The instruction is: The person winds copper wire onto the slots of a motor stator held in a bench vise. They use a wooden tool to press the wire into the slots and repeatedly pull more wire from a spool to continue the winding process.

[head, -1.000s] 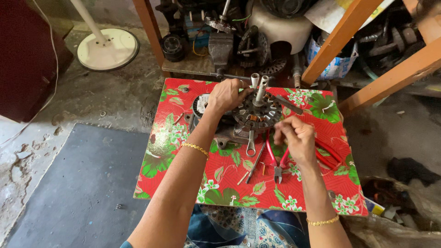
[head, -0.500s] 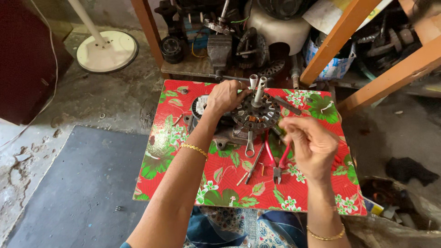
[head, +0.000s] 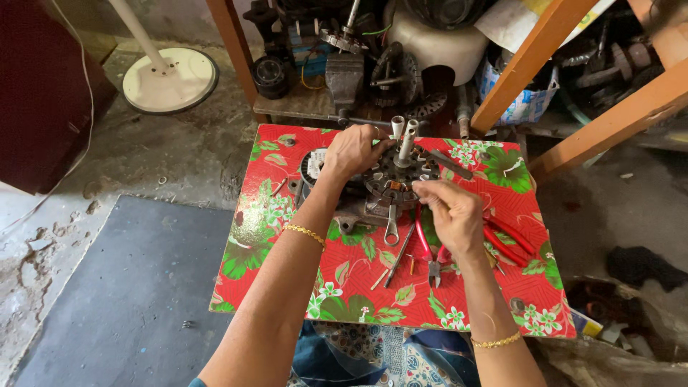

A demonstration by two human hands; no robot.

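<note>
Motor stator (head: 393, 180), a round dark ring with copper windings, was seen lying flat at the far middle of a low board covered in red floral cloth (head: 287, 236), with two pale upright tubes (head: 403, 137) rising from its far side. The left hand (head: 352, 149) was laid over the stator's left rim, fingers curled down around the edge in a grasp, the forearm stretched from the near edge with a gold bracelet (head: 304, 232) at the wrist. The right hand (head: 450, 213) was held palm-down at the stator's near-right edge, fingertips pinched together on something too small to be made out; what was pinched cannot be told.

Compared with half a second before, the right hand had been drawn closer to the stator and lowered to its rim, while the left hand's grasp had been kept unchanged.

No long axis was shown by the ring itself; its central axis was pointed upward, in line with the tubes. A spanner (head: 391, 225) was lying just near of the stator, pointing toward the person. Red-handled pliers (head: 428, 247) were lying beside it under the right hand, and more red-handled tools (head: 510, 240) were seen to the right.
</note>
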